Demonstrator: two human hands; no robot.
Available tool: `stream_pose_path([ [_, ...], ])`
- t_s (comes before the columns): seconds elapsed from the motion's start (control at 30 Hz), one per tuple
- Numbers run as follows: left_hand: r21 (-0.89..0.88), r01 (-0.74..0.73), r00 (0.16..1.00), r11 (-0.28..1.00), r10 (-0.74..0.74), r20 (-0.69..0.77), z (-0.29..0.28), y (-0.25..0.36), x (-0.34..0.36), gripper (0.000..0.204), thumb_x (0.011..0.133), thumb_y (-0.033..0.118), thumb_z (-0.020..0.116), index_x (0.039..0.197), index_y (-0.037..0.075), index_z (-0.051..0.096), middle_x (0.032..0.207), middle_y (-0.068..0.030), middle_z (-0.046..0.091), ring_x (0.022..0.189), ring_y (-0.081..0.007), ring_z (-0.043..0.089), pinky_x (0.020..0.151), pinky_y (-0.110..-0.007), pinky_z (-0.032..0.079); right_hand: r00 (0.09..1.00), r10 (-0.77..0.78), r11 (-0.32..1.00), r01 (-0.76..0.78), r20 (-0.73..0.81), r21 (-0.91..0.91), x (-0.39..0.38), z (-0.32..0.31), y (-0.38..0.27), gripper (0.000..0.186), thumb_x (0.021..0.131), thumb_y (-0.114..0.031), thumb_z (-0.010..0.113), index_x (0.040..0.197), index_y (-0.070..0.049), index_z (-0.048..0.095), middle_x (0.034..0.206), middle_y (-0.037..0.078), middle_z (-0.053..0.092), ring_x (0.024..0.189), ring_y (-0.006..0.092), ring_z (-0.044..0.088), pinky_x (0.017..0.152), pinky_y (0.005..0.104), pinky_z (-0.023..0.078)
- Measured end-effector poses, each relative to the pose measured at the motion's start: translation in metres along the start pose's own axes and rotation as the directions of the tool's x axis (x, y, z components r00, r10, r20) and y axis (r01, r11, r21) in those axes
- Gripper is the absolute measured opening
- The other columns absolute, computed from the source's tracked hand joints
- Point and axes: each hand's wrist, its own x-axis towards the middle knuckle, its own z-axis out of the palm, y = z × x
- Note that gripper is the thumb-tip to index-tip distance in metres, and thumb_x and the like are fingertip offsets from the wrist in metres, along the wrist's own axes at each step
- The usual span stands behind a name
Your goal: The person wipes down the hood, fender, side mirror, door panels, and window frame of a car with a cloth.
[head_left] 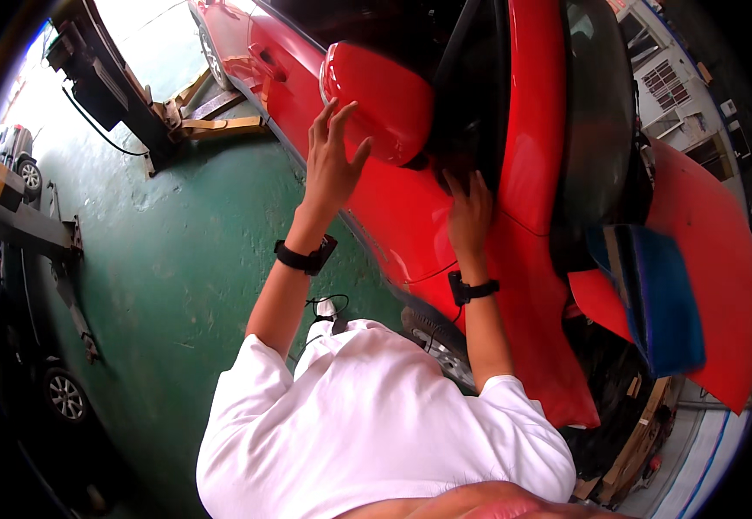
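My hands are apart. My left hand (334, 157), fingers spread and holding nothing, is beside the red side mirror (384, 99) on the car door (397, 221); whether it touches, I cannot tell. My right hand (469, 212) is near the mirror's foot (417, 162). A hard push might strain that foot; the cord (457, 320) hanging from my right wristband (474, 289) could snag. Shadow hides my right fingertips and any grip.

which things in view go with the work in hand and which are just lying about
Likely in hand:
red side mirror, beside the open left hand
red car, right hand near the mirror's base

Seemingly just around:
blue cover
yellow lift arm
silver car, far left
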Motion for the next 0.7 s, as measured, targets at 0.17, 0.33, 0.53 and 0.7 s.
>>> stream_pose_path([
  [0.17, 0.120, -0.075, 0.985, 0.990, 0.054, 0.167, -0.001, -0.028, 0.019, 0.100, 0.075, 0.022, 0.087, 0.158, 0.025, 0.031, 0.165, -0.0218, 0.016, 0.149, -0.0497, 0.023, 0.117, -0.056, 0.036, 0.998, -0.048, 0.997, 0.051, -0.046, 0.051, -0.015, 0.049, -0.023, 0.057, 0.082, 0.008, 0.053, 0.132, -0.016, 0.067, 0.133, 0.024, 0.059, 0.123, 0.0441, 0.057, 0.103, 0.0523, 0.047],
  [0.33, 0.032, -0.093, 0.969, 0.995, 0.083, 0.234, 0.007, -0.030, 0.024, 0.120, 0.062, 0.017, 0.094, 0.160, 0.030, 0.027, 0.167, -0.0229, 0.007, 0.151, -0.0511, 0.017, 0.117, -0.056, 0.038, 0.990, 0.090, 0.963, -0.059, -0.106, 0.264, -0.006, 0.044, -0.022, 0.058, 0.078, 0.012, 0.056, 0.129, -0.013, 0.067, 0.122, 0.018, 0.065, 0.111, 0.0364, 0.063, 0.090, 0.0470, 0.052],
  [0.53, 0.077, -0.096, 0.960, 0.992, 0.072, 0.270, 0.008, -0.030, 0.019, 0.120, 0.061, 0.014, 0.093, 0.160, 0.026, 0.026, 0.167, -0.0241, 0.004, 0.152, -0.0473, 0.016, 0.118, -0.054, 0.037, 0.891, 0.265, 0.785, 0.023, -0.370, 0.619, 0.084, -0.021, -0.071, 0.055, 0.078, 0.014, 0.047, 0.127, -0.004, 0.066, 0.106, 0.014, 0.067, 0.097, 0.0303, 0.065, 0.076, 0.0334, 0.051],
  [0.7, 0.126, -0.128, 0.975, 0.984, 0.101, 0.197, 0.013, -0.038, 0.017, 0.113, 0.061, 0.013, 0.093, 0.157, 0.015, 0.034, 0.164, -0.0237, 0.019, 0.149, -0.0506, 0.022, 0.111, -0.053, 0.044, 0.942, 0.102, 0.648, 0.181, -0.320, 0.740, 0.142, -0.028, -0.114, 0.049, 0.078, 0.001, 0.058, 0.126, -0.008, 0.066, 0.106, 0.013, 0.069, 0.095, 0.0320, 0.067, 0.081, 0.0395, 0.053],
])
